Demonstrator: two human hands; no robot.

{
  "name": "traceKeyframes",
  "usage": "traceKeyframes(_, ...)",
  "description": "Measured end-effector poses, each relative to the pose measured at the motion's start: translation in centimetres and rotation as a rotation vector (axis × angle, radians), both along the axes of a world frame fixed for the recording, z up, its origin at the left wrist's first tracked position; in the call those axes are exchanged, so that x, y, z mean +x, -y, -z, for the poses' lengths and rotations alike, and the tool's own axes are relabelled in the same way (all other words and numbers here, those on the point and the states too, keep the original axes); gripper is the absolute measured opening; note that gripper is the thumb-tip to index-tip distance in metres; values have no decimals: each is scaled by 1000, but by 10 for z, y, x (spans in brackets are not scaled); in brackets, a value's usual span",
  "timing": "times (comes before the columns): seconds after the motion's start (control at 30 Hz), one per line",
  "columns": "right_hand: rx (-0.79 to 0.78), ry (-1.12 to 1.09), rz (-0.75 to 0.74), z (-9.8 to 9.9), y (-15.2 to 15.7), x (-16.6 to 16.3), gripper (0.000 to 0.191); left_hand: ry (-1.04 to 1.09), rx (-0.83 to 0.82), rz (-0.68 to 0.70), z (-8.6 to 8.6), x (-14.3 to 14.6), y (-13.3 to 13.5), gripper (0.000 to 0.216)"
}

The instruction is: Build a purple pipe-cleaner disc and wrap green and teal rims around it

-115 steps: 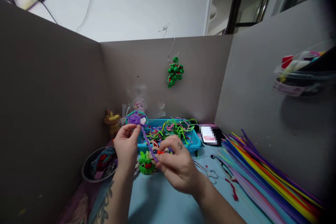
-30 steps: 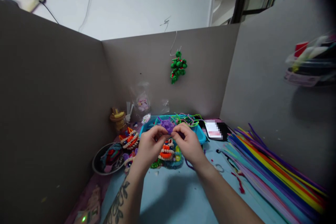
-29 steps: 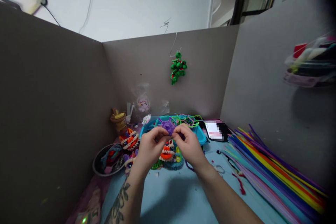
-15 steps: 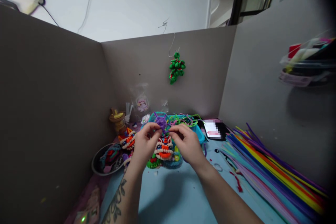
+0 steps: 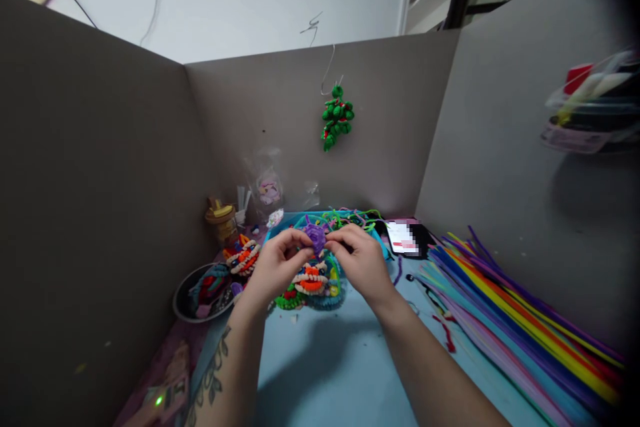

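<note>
A small purple pipe-cleaner piece is pinched between both my hands above the blue table. My left hand grips its left side with closed fingers. My right hand pinches its right side. Just below the hands sits a fuzzy figure with an orange mouth and white teeth. A second toothy orange figure lies to the left.
A blue tray of tangled pipe cleaners stands behind the hands. Long coloured pipe cleaners lie fanned on the right. A metal bowl of scraps sits left, a phone right of the tray. Grey partitions enclose the desk; a green ornament hangs on the back one.
A long purple stem held apart between the hands earlier is now a compact purple piece pinched by both hands close together. The hands have shifted slightly right and lower.
</note>
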State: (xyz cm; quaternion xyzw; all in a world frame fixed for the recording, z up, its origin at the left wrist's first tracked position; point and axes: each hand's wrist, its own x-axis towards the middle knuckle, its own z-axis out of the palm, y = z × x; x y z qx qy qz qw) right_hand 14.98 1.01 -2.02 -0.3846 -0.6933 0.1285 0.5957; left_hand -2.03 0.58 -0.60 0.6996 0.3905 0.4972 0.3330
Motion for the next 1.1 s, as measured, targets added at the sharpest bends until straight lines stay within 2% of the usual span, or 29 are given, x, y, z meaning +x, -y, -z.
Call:
traceKeyframes(0.1, -58, 19, -40, -2, 0, 1, 12, -43, 28, -25, -2, 1, 3, 8)
traceKeyframes(0.27, -57, 18, -27, -3, -2, -2, 17, -150, 136, -110, -6, 5, 6, 17)
traceKeyframes(0.4, -103, 16, -9, 7, -6, -2, 16, -60, 31, -64, -1, 8, -1, 16)
traceKeyframes(0.5, -144, 27, -43, 28, 3, 1, 18, 149, -262, 74, 21, 7, 4, 25)
traceKeyframes(0.6, -206, 88, -134, 58, 24, 5, 19, 197, -404, 91, 59, 5, 22, 29)
traceKeyframes(0.7, -308, 116, -170, 88, 43, 7, 20, 221, -450, 44, 94, 5, 41, 29)
traceKeyframes(0.77, -355, 97, -149, 103, 49, 8, 20, 246, -465, 19, 108, 9, 49, 30)
traceKeyframes(0.83, -377, 79, -141, 113, 50, 8, 19, 303, -495, 19, 116, 12, 53, 38)
traceKeyframes(0.9, -388, 75, -152, 118, 49, 9, 18, 270, -503, -8, 119, 14, 55, 39)
traceKeyframes(1.1, -365, 82, -221, 124, 50, 13, 11, 43, -420, -121, 115, 12, 58, 21)
